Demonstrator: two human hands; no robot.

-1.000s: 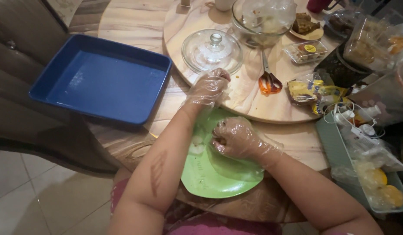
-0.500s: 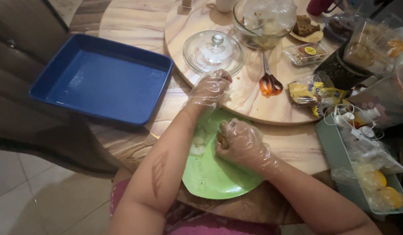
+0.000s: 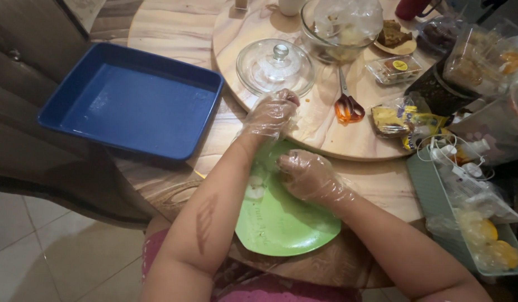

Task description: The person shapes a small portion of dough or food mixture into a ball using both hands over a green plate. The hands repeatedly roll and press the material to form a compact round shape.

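Both my hands wear clear plastic gloves and work over a green plate [image 3: 287,229] at the table's near edge. My right hand [image 3: 308,178] rests on the plate's far half, fingers curled down around a small brownish lump of food that is mostly hidden. My left hand [image 3: 270,114] hovers at the plate's far rim with its fingers bunched together; whether anything is inside them I cannot tell. A few pale bits [image 3: 253,187] lie on the plate beside my left forearm.
A blue rectangular baking pan [image 3: 130,103] sits to the left. On the round wooden turntable [image 3: 326,140] beyond are a glass dome lid [image 3: 275,67], a glass bowl [image 3: 340,28], orange-handled scissors [image 3: 347,106] and snack packets. A green tray [image 3: 432,190] of bagged items stands on the right.
My right hand has rolled and shifted a little on the plate, closing over the brownish lump. My left hand has stayed at the far rim.
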